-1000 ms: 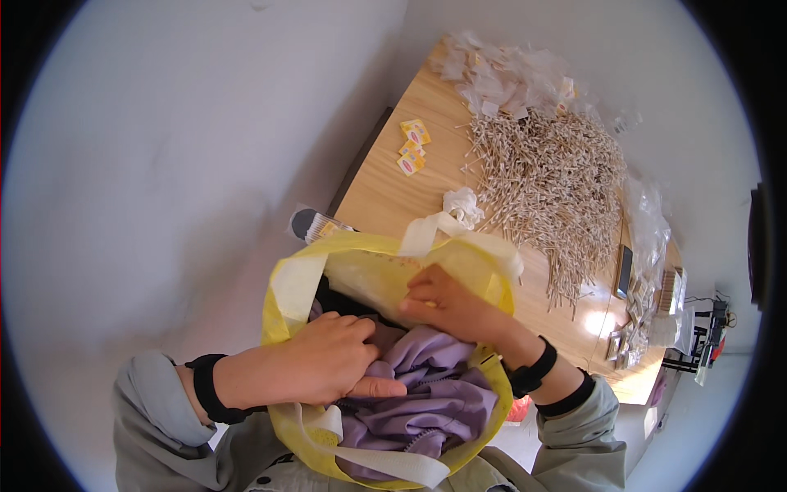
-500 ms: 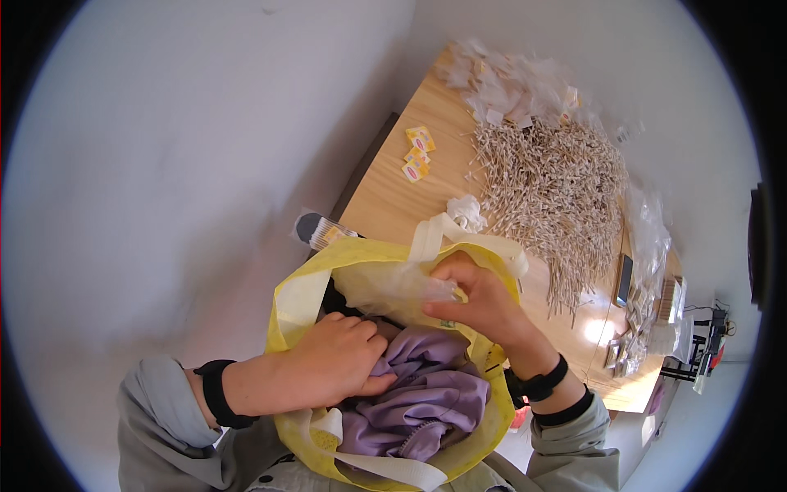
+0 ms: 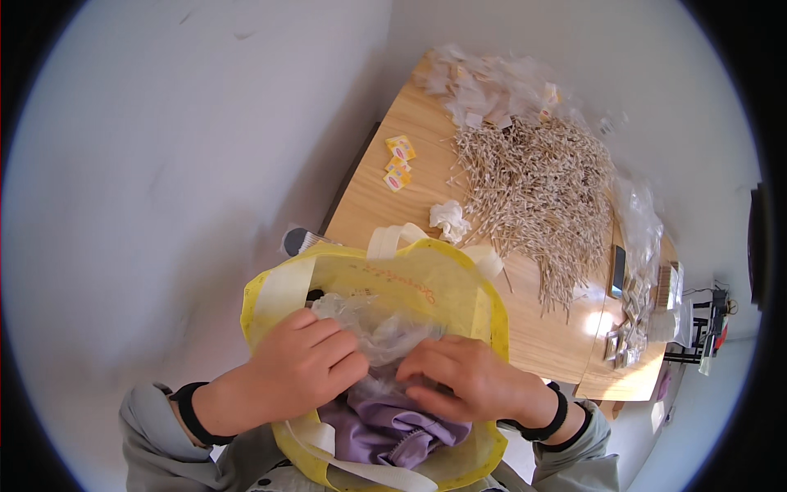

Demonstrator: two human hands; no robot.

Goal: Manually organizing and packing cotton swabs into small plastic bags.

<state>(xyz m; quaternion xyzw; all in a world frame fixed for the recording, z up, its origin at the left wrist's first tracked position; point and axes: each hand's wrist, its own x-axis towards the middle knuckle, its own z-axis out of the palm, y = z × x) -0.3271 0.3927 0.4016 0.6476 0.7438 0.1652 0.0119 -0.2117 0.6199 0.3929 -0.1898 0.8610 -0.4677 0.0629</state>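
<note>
A yellow tote bag (image 3: 498,316) with white straps gapes wide in front of my body. Inside it, a crumpled clear plastic bag (image 3: 381,332) lies above a purple zippered garment (image 3: 369,430). My left hand (image 3: 307,365) is closed on the left side of the plastic, its fingers curled and knuckles up. On the other side, my right hand (image 3: 463,379) has bent fingers closed on the plastic, just over the garment. Both fingertips are partly hidden. A small dark item shows behind the plastic by the bag's left wall.
Beyond the tote stands a wooden table (image 3: 410,213) with a large heap of cotton swabs (image 3: 541,193). Around it lie clear plastic bags (image 3: 484,82), yellow cards (image 3: 398,164), a crumpled white tissue (image 3: 449,220) and a phone (image 3: 617,271). A wall rises at left.
My right hand has come down and nearer from the tote's far side, and the plastic now lies between my hands over the garment. My left hand has lifted off the garment and shifted left.
</note>
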